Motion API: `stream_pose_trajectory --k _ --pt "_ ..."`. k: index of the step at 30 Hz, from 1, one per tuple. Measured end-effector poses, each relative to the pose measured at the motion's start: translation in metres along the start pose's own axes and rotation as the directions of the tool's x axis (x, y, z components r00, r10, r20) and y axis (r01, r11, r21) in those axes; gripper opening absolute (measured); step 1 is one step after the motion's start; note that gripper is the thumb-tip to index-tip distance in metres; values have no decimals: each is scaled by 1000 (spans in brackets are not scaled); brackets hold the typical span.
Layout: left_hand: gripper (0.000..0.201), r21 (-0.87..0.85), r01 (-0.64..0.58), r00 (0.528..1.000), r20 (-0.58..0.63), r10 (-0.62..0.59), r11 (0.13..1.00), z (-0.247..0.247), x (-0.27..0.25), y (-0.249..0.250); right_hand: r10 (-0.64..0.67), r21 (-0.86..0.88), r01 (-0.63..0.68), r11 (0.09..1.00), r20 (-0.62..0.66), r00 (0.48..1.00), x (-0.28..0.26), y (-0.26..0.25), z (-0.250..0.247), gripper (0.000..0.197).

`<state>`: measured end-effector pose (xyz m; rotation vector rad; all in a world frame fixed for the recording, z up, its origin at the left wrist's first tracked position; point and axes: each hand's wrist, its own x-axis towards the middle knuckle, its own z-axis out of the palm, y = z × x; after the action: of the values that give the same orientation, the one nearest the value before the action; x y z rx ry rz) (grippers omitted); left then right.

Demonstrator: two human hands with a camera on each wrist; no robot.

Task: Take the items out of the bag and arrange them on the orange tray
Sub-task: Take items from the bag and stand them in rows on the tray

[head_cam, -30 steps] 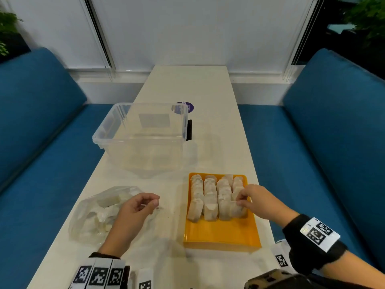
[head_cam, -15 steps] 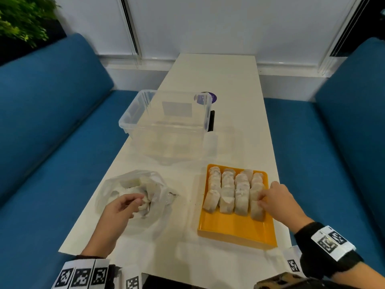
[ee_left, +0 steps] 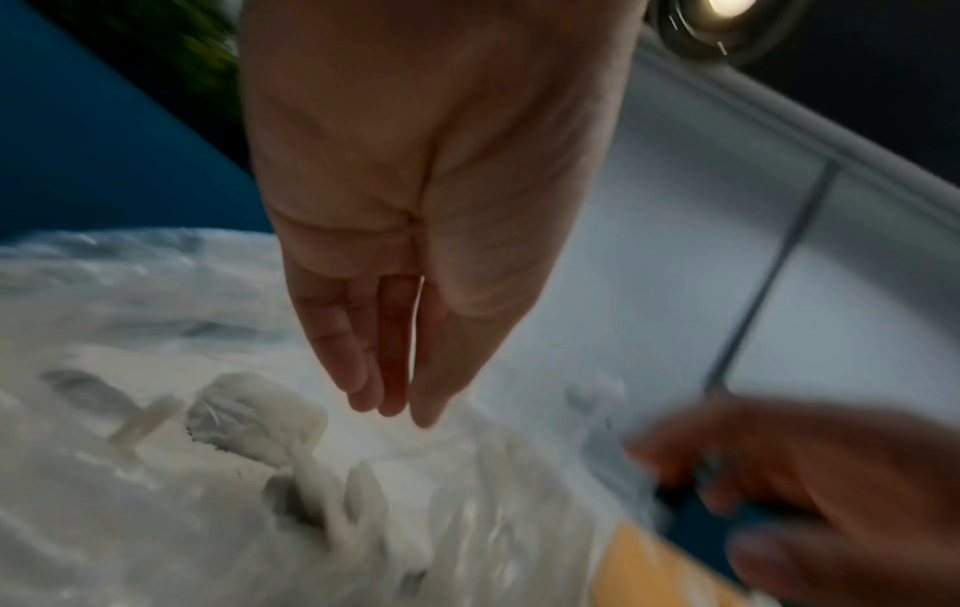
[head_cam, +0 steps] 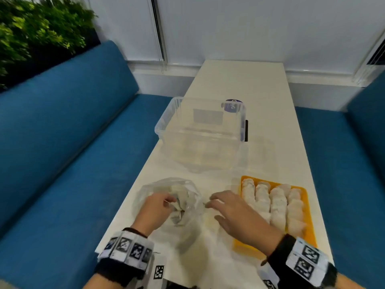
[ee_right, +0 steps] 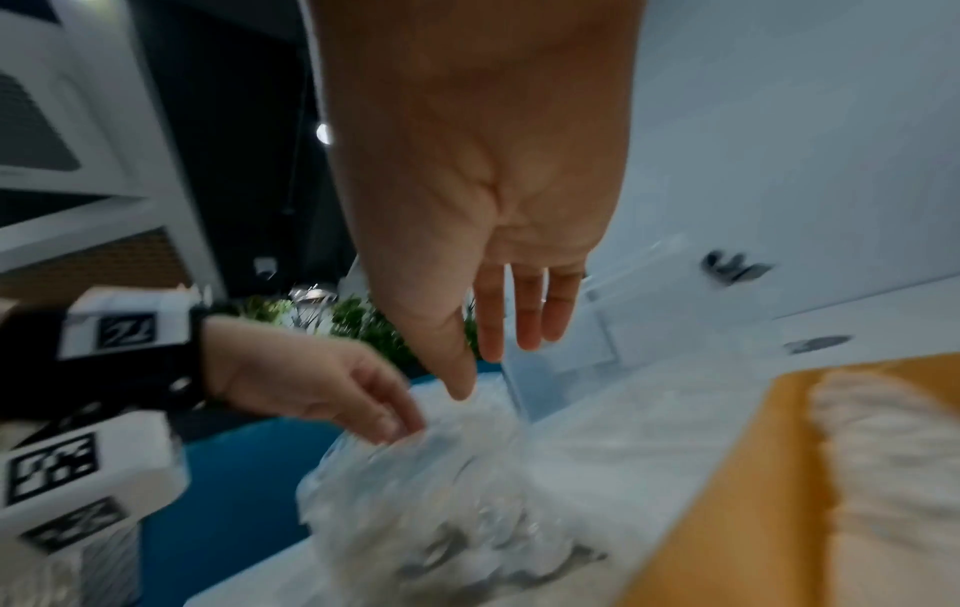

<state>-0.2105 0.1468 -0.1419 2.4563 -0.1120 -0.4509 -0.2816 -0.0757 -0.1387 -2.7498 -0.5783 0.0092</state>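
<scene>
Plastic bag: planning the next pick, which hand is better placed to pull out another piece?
Probably left: the left hand is over the plastic bag; the right hand hovers open between it and the orange tray.

A long white table (head_cam: 239, 80) runs lengthwise to the far wall and ends at a white ledge (head_cam: 179, 68). One blue upholstered bench (head_cam: 62, 142) flanks its left side, and a second blue bench (head_cam: 343, 155) flanks its right. White panels (head_cam: 260, 28) cover the far wall, divided by a dark vertical strip (head_cam: 159, 28). Green foliage (head_cam: 31, 38) stands behind the left bench. The left wrist view shows a lit round lamp (ee_left: 727, 12) overhead.
</scene>
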Motion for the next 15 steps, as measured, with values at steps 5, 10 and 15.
stream_pose_trajectory --k 5,10,15 --pt "49 430 -307 939 282 196 849 23 29 2 -97 -100 105 989 82 992 34 -26 23 65" --pt "72 631 -336 919 382 97 700 35 48 -5 -81 -143 97 985 113 990 43 -32 28 27" --pt "59 572 -359 893 440 93 737 35 62 -10 -53 -158 69 985 103 993 43 -30 34 23"
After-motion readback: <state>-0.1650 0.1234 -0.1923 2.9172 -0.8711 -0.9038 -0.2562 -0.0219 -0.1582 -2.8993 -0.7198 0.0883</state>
